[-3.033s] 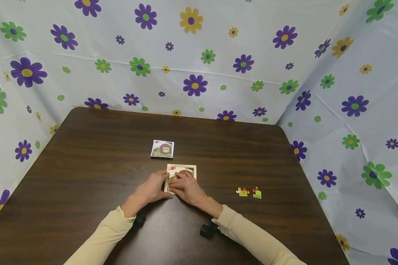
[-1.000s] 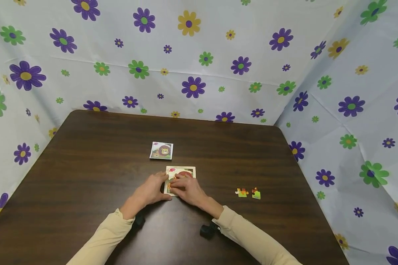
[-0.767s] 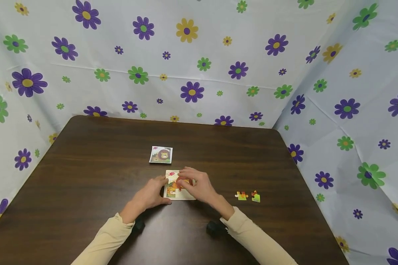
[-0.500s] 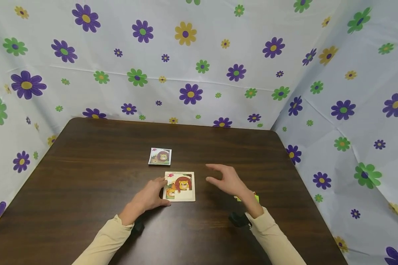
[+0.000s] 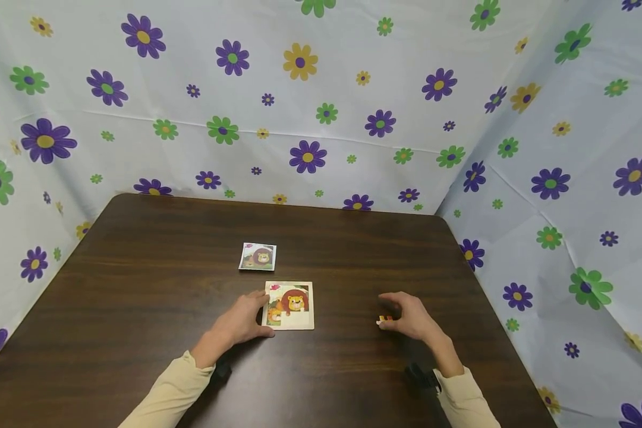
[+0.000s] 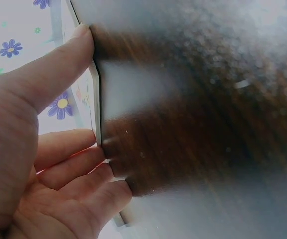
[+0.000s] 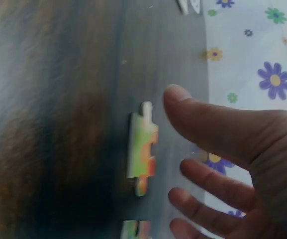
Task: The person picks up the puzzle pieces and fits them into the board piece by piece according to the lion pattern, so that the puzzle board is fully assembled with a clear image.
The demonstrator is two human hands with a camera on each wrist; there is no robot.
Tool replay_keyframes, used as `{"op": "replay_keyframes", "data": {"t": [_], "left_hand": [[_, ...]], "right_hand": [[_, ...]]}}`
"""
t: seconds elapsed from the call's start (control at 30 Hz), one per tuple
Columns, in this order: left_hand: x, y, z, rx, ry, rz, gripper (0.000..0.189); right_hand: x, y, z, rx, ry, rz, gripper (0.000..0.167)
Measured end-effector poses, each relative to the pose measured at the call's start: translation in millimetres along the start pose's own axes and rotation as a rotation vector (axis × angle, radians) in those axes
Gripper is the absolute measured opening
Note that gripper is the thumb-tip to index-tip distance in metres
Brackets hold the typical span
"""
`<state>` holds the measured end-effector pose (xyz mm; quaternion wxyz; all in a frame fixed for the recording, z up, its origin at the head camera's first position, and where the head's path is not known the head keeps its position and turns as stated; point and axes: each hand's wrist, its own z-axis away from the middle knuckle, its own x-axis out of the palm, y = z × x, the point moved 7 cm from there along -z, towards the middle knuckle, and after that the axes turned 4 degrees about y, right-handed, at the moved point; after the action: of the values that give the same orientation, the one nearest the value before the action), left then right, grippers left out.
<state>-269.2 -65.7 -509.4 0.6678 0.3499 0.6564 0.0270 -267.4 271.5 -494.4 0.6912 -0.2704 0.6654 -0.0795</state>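
Note:
A square wooden puzzle board (image 5: pixel 295 321) with a lion picture lies on the table, its lower right part bare. My left hand (image 5: pixel 239 320) holds its left side, thumb at the near edge and fingers along the left edge; the left wrist view shows the fingertips (image 6: pixel 117 191) at the board's rim. Over to the right, my right hand (image 5: pixel 413 318) hovers with thumb and fingers apart above a jigsaw piece (image 7: pixel 142 147) in green and orange. A second jigsaw piece (image 7: pixel 129 229) shows at the bottom of the right wrist view; the hand hides it in the head view.
A small picture card (image 5: pixel 258 257) of the same lion lies behind the board. The dark wooden table (image 5: pixel 166 255) is bordered at the back and sides by a white flowered curtain (image 5: pixel 192 71).
My right hand has lifted off the puzzle board and moved right to the loose jigsaw pieces. My left hand stays at the board. The head view has tilted slightly upward.

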Motion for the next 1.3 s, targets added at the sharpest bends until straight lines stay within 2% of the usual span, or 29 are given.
{"op": "replay_keyframes", "data": {"t": [0.1, 0.33, 0.47, 0.77, 0.87, 0.97, 1.0, 1.1, 1.3], "left_hand": [[0.6, 0.0, 1.4, -0.006, -0.004, 0.005, 0.07], [2.1, 0.5, 2.2, -0.013, -0.009, 0.012, 0.07], [2.6, 1.0, 1.6, -0.009, -0.003, 0.015, 0.071], [3.6, 2.2, -0.3, -0.004, -0.002, 0.012, 0.071], [3.2, 3.0, -0.9, -0.004, -0.004, 0.017, 0.072], [0.7, 4.5, -0.6, 0.024, 0.017, 0.035, 0.07], [2.7, 1.8, -0.8, 0.051, 0.035, 0.024, 0.07], [-0.1, 2.3, 0.1, 0.073, 0.052, 0.027, 0.069], [-1.1, 2.9, -2.0, 0.011, 0.011, 0.017, 0.068]], "right_hand": [[5, 8, 2.9, 0.028, -0.005, 0.015, 0.054], [14, 9, 5.2, -0.014, -0.018, 0.008, 0.032], [16, 7, 3.9, -0.022, -0.027, 0.01, 0.026], [19, 4, 0.4, 0.015, -0.027, 0.031, 0.022], [19, 3, -0.9, -0.005, -0.014, 0.06, 0.024], [19, 1, -4.9, -0.017, -0.008, 0.053, 0.027], [19, 0, -7.1, -0.019, -0.008, 0.043, 0.028], [21, -9, -15.9, -0.02, -0.009, -0.006, 0.028], [22, -57, -38.4, -0.111, 0.046, -0.147, 0.017]]}}
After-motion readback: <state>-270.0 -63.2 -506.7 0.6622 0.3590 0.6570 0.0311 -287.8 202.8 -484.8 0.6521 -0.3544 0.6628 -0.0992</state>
